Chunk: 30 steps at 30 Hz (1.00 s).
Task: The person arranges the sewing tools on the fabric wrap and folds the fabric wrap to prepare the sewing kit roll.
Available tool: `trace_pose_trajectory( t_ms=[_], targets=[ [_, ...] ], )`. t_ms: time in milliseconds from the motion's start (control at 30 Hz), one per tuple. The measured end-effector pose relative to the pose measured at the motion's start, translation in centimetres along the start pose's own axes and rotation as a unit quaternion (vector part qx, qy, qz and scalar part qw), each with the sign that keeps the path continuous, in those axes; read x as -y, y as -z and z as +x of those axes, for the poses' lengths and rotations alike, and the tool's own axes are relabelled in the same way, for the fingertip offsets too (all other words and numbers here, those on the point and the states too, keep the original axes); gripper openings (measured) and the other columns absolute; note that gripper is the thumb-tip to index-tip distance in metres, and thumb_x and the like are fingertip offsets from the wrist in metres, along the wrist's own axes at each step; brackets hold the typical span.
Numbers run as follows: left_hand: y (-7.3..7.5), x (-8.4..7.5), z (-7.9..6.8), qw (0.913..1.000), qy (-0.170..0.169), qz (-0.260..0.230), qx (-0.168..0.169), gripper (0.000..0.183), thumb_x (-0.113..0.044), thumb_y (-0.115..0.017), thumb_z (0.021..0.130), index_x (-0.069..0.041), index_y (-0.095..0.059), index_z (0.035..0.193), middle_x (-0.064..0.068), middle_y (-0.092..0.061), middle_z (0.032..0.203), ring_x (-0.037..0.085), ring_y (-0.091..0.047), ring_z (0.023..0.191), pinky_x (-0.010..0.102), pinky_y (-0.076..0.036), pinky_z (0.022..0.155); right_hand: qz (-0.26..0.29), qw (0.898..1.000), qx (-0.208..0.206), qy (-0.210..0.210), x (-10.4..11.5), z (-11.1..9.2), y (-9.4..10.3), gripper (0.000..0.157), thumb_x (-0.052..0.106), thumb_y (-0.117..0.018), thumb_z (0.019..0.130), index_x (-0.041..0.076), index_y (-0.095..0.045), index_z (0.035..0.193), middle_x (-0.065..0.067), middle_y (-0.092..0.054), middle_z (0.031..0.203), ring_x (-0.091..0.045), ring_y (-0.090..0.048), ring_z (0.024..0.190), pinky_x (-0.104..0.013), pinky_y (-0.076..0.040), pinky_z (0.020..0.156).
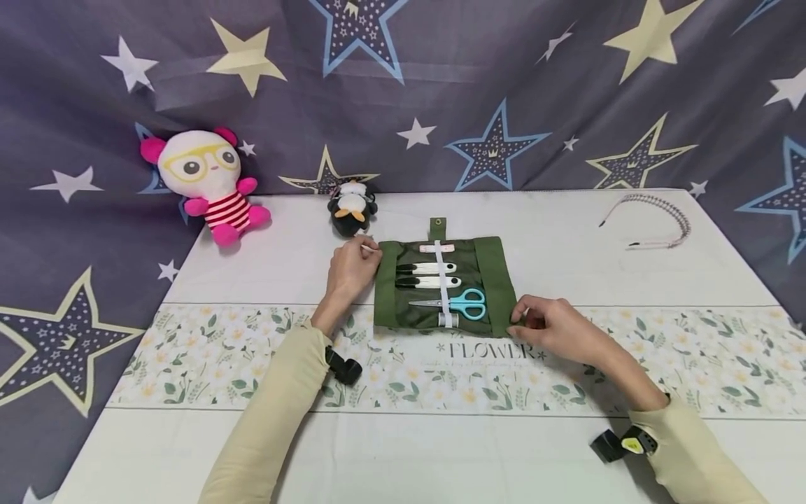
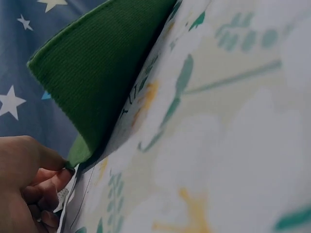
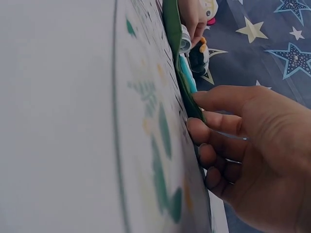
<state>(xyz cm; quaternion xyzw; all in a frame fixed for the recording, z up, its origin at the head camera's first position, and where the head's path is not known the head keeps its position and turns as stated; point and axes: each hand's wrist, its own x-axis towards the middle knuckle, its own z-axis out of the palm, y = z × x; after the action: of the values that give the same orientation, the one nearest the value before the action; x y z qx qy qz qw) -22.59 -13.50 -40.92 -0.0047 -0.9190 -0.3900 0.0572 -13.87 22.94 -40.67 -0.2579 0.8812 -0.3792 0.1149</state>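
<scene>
A green fabric roll-up pouch (image 1: pixel 494 273) lies unfolded on the table, its snap tab (image 1: pixel 438 228) pointing away. A white elastic band (image 1: pixel 444 294) crosses small tools inside it: teal-handled scissors (image 1: pixel 469 304), two slim black-and-white tools (image 1: pixel 428 282), a pale pink-and-white piece (image 1: pixel 443 248) and a small spool-like cylinder (image 1: pixel 448 320). My left hand (image 1: pixel 354 267) pinches the pouch's far left corner; in the left wrist view the green cloth (image 2: pixel 92 68) lifts at one side. Thumb and fingers of my right hand (image 1: pixel 557 325) pinch the near right corner, also visible in the right wrist view.
Behind the left hand sits a penguin plush (image 1: pixel 351 208), with a pink-and-white stuffed toy (image 1: pixel 217 182) farther left. A headband (image 1: pixel 676 217) lies at the back right. The white table (image 1: pixel 403 455) carries a floral strip and meets a star-patterned curtain (image 1: pixel 403 105).
</scene>
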Motion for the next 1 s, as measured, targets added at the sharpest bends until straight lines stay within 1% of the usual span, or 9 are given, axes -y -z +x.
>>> trace_pose_trajectory(
  t_ms=[200, 367, 533, 633, 700, 800, 867, 933, 1000],
  targets=[
    [-0.1, 0.1, 0.0, 0.9997, -0.020, -0.009, -0.012, 0.016, -0.015, -0.064, 0.103, -0.004, -0.071, 0.112, 0.012, -0.074, 0.090, 0.026, -0.068, 0.072, 0.041, -0.053, 0.064, -0.003, 1.000, 0.007, -0.009, 0.3, -0.3, -0.3, 0.011, 0.010, -0.073, 0.098, 0.008, -0.065, 0.104, 0.005, -0.058, 0.068, -0.010, -0.049, 0.055, -0.028, -0.043, 0.052],
    [-0.2, 0.2, -0.1, 0.9995, -0.026, -0.018, -0.011, 0.015, -0.014, -0.064, 0.103, -0.003, -0.071, 0.111, 0.013, -0.073, 0.091, 0.027, -0.068, 0.076, 0.043, -0.054, 0.068, -0.005, 1.000, 0.009, -0.012, 0.4, -0.4, -0.4, 0.011, 0.010, -0.073, 0.098, 0.008, -0.065, 0.106, 0.005, -0.059, 0.069, -0.010, -0.049, 0.055, -0.028, -0.043, 0.052],
    [-0.1, 0.3, -0.3, 0.9992, -0.030, -0.026, 0.000, 0.014, -0.012, -0.067, 0.102, -0.002, -0.070, 0.112, 0.013, -0.072, 0.093, 0.028, -0.069, 0.083, 0.044, -0.055, 0.074, -0.007, 1.000, 0.008, -0.010, 0.4, -0.4, -0.4, 0.011, 0.010, -0.073, 0.098, 0.009, -0.065, 0.106, 0.005, -0.058, 0.068, -0.010, -0.048, 0.055, -0.028, -0.042, 0.052],
    [0.1, 0.2, -0.5, 0.9994, -0.031, -0.016, 0.004, 0.017, -0.015, -0.069, 0.101, -0.003, -0.069, 0.113, 0.013, -0.072, 0.093, 0.028, -0.068, 0.084, 0.044, -0.055, 0.076, -0.009, 1.000, 0.011, -0.010, 0.4, -0.4, -0.3, 0.011, 0.010, -0.072, 0.098, 0.009, -0.065, 0.106, 0.005, -0.058, 0.068, -0.010, -0.047, 0.055, -0.028, -0.042, 0.052],
    [0.3, 0.0, -0.7, 0.9992, -0.038, -0.003, 0.008, 0.021, -0.016, -0.069, 0.100, -0.002, -0.069, 0.115, 0.013, -0.072, 0.094, 0.028, -0.069, 0.085, 0.045, -0.055, 0.077, -0.011, 1.000, 0.013, -0.010, 0.5, -0.4, -0.3, 0.011, 0.010, -0.072, 0.099, 0.009, -0.065, 0.107, 0.005, -0.057, 0.068, -0.009, -0.046, 0.055, -0.028, -0.042, 0.052],
    [0.6, -0.4, -1.5, 0.9977, -0.064, 0.016, 0.019, 0.024, -0.018, -0.069, 0.101, -0.002, -0.069, 0.118, 0.011, -0.072, 0.095, 0.026, -0.067, 0.082, 0.044, -0.054, 0.074, -0.019, 1.000, 0.016, -0.008, 0.5, -0.4, -0.2, 0.011, 0.012, -0.072, 0.099, 0.009, -0.065, 0.107, 0.006, -0.055, 0.067, -0.009, -0.045, 0.054, -0.028, -0.041, 0.053],
    [0.9, -0.7, -2.2, 0.9948, -0.093, 0.020, 0.038, 0.023, -0.019, -0.069, 0.101, -0.002, -0.068, 0.117, 0.009, -0.071, 0.096, 0.023, -0.065, 0.078, 0.042, -0.053, 0.070, -0.030, 0.999, 0.017, -0.005, 0.6, -0.4, -0.2, 0.012, 0.013, -0.073, 0.099, 0.009, -0.065, 0.108, 0.006, -0.055, 0.068, -0.008, -0.045, 0.055, -0.029, -0.042, 0.053],
    [1.2, -1.0, -3.1, 0.9896, -0.128, 0.017, 0.064, 0.021, -0.019, -0.068, 0.102, -0.003, -0.069, 0.115, 0.007, -0.069, 0.096, 0.020, -0.063, 0.077, 0.038, -0.052, 0.069, -0.045, 0.999, 0.016, 0.000, 0.7, -0.3, -0.2, 0.014, 0.015, -0.074, 0.099, 0.009, -0.066, 0.109, 0.007, -0.055, 0.070, -0.009, -0.046, 0.057, -0.029, -0.044, 0.056],
    [1.4, -1.4, -4.1, 0.9823, -0.162, 0.008, 0.094, 0.020, -0.019, -0.068, 0.102, -0.003, -0.068, 0.114, 0.005, -0.067, 0.096, 0.018, -0.061, 0.078, 0.035, -0.052, 0.069, -0.063, 0.998, 0.012, 0.006, 0.8, -0.3, -0.1, 0.016, 0.016, -0.075, 0.098, 0.010, -0.067, 0.109, 0.008, -0.055, 0.072, -0.010, -0.048, 0.060, -0.030, -0.045, 0.059]
  ],
)
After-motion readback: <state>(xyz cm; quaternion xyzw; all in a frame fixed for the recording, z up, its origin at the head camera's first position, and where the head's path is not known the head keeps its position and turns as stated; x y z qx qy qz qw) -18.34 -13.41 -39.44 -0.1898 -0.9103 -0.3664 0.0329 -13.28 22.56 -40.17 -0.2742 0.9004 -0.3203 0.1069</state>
